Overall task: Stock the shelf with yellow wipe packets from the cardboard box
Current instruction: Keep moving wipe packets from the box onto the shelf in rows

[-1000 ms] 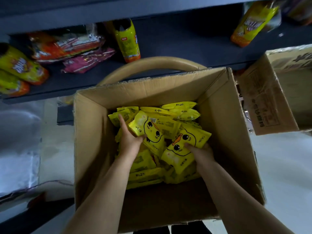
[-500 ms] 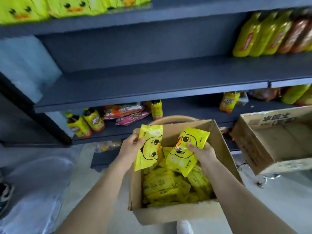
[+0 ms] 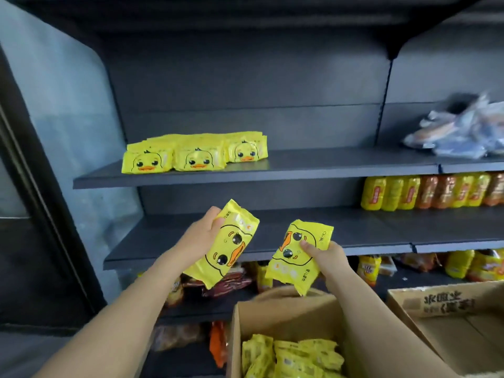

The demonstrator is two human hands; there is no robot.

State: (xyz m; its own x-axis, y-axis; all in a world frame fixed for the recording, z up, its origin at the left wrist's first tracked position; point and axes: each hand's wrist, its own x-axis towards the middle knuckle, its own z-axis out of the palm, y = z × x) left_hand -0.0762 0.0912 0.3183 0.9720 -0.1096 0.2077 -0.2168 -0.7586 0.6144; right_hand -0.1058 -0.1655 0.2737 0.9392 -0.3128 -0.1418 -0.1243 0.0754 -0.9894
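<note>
Each hand carries one yellow wipe packet, raised above the cardboard box [image 3: 286,317] and in front of the dark shelving, which reads as the carry from box to shelf. The left hand [image 3: 200,237] is closed around the upper edge of its packet [image 3: 226,246], fingers curled over the crimped end so the pouch hangs tilted below the grip; the right hand [image 3: 326,259] pinches its packet [image 3: 296,255] from the lower right side, thumb pressed on the printed face. Taking one per hand looks like a way to halve the trips. Both packets are glossy yellow pillow pouches with a cartoon duck face, black eyes and orange bill, turned sideways as held; they look soft and light, likely to flex rather than stand firmly. Above the box, on the upper shelf [image 3: 300,166], a short row of matching packets [image 3: 195,155] stands upright, faces forward, at its left end, with bare shelf to their right; that gap is probably where these two belong. More packets [image 3: 294,358] lie jumbled inside the box, so plenty of stocking remains. A second, seemingly empty carton [image 3: 441,309] sits just right of the box.
</note>
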